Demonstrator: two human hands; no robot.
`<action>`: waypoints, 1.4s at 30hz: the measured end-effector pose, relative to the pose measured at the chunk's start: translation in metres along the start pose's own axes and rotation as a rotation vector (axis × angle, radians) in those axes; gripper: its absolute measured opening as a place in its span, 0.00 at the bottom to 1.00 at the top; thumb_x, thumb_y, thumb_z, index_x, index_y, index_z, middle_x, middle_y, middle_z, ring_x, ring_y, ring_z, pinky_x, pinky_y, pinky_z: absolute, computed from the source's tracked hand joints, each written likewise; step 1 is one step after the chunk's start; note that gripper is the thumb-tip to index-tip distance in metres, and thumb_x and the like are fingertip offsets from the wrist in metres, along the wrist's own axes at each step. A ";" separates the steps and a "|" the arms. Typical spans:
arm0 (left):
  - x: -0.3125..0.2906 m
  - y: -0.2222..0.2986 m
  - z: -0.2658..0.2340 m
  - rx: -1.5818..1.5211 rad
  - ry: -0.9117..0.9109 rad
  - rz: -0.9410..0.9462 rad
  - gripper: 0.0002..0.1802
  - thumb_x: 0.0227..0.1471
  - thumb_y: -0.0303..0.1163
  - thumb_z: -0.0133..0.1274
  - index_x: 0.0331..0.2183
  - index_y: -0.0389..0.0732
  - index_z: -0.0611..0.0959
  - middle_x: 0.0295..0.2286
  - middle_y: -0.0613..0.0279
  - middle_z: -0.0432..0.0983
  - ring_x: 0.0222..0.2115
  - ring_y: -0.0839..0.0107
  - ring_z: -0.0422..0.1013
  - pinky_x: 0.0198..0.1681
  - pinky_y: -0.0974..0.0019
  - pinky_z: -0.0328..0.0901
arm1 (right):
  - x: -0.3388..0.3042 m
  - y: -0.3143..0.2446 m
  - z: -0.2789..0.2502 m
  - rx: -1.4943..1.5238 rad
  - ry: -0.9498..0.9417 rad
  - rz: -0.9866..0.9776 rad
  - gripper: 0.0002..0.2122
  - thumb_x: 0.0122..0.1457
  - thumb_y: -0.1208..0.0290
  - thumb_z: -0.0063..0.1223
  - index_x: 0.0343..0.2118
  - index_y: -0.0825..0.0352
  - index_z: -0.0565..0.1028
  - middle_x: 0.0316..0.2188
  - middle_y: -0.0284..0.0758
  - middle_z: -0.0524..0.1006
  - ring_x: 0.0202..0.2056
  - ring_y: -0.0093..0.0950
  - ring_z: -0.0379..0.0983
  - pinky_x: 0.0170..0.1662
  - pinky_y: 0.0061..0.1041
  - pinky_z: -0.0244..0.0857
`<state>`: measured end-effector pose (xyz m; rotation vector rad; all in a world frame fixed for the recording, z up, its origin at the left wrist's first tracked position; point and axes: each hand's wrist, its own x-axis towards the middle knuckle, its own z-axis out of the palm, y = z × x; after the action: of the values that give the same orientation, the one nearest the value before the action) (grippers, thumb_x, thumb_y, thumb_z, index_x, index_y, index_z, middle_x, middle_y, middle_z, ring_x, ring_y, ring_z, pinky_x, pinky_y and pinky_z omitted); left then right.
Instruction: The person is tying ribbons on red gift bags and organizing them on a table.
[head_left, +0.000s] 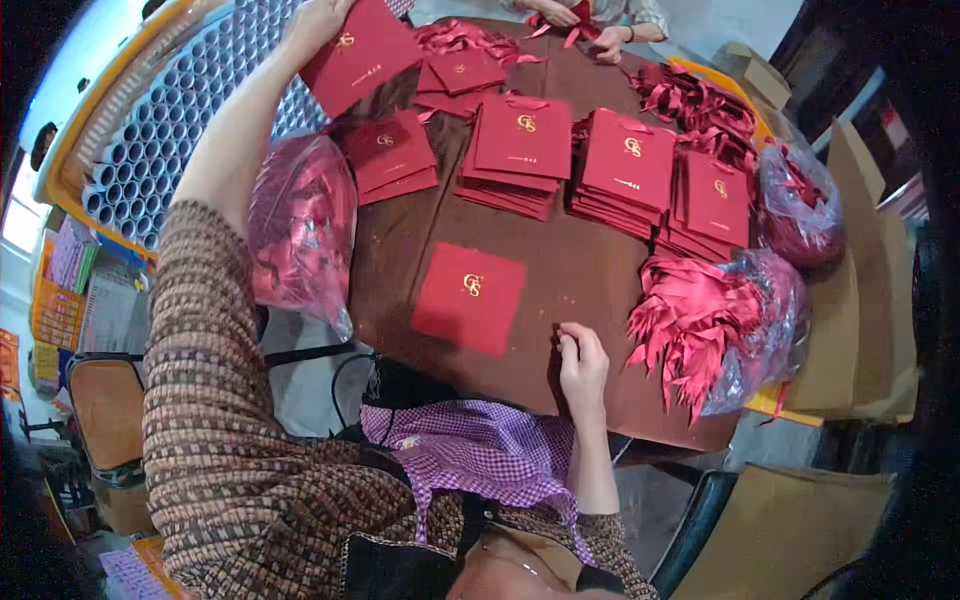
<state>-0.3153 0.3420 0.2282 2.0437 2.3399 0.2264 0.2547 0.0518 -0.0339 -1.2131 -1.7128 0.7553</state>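
At the upper left my left hand (316, 28) is stretched far out, its fingers closed on the edge of a flat red paper bag (368, 62) with gold print. Another flat red square (470, 300) with a gold emblem lies alone on the brown tabletop (395, 270) in front of me. Just right of it, my right hand (583, 365) rests near the table's front edge with curled fingers and nothing visible in them. Beyond are stacks of red paper bags (522, 140), several with ribbon handles. A bunch of red ribbons (690, 320) spills from clear plastic on the right.
A filled clear plastic bag (305, 225) hangs at the table's left edge. Behind it stands a yellow-rimmed rack of tubes (180, 130). Across the table, a co-worker's hands (608, 44) hold red ribbon. Cardboard boxes (860, 300) stand on the right.
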 end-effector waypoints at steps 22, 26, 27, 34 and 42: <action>0.001 0.123 0.224 0.120 -0.286 0.026 0.39 0.48 0.68 0.37 0.59 0.65 0.57 0.60 0.47 0.43 0.60 0.41 0.39 0.57 0.31 0.38 | -0.004 0.014 -0.003 -0.076 -0.003 -0.009 0.05 0.50 0.81 0.50 0.30 0.70 0.74 0.30 0.41 0.76 0.34 0.38 0.73 0.39 0.33 0.66; 0.004 0.099 0.260 0.161 -0.214 -0.146 0.40 0.47 0.70 0.35 0.57 0.61 0.61 0.59 0.56 0.52 0.61 0.50 0.40 0.56 0.31 0.38 | -0.003 0.013 -0.003 -0.087 -0.011 -0.020 0.05 0.50 0.81 0.50 0.31 0.70 0.74 0.30 0.41 0.76 0.34 0.38 0.72 0.39 0.33 0.66; 0.001 0.077 0.258 0.132 -0.209 -0.144 0.40 0.47 0.70 0.36 0.58 0.62 0.59 0.61 0.58 0.46 0.61 0.48 0.39 0.56 0.30 0.36 | -0.001 0.012 -0.002 -0.078 -0.019 -0.044 0.05 0.50 0.81 0.50 0.31 0.70 0.74 0.29 0.41 0.76 0.34 0.38 0.72 0.40 0.33 0.66; -0.047 0.114 0.281 -0.024 -0.057 -0.198 0.41 0.48 0.70 0.33 0.60 0.61 0.54 0.62 0.60 0.41 0.61 0.43 0.38 0.56 0.28 0.34 | -0.004 0.014 -0.003 -0.120 -0.013 -0.064 0.05 0.51 0.83 0.48 0.31 0.71 0.74 0.30 0.41 0.76 0.33 0.34 0.73 0.38 0.27 0.67; -0.064 0.115 0.322 0.172 0.355 -0.104 0.35 0.55 0.59 0.34 0.56 0.45 0.64 0.56 0.53 0.58 0.58 0.52 0.53 0.57 0.40 0.47 | -0.001 0.011 -0.001 -0.121 -0.010 -0.025 0.04 0.50 0.82 0.50 0.30 0.70 0.74 0.30 0.40 0.76 0.34 0.37 0.72 0.40 0.32 0.66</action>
<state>-0.1562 0.3230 -0.0809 2.0948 2.7537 0.4318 0.2599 0.0543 -0.0433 -1.2692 -1.8000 0.6516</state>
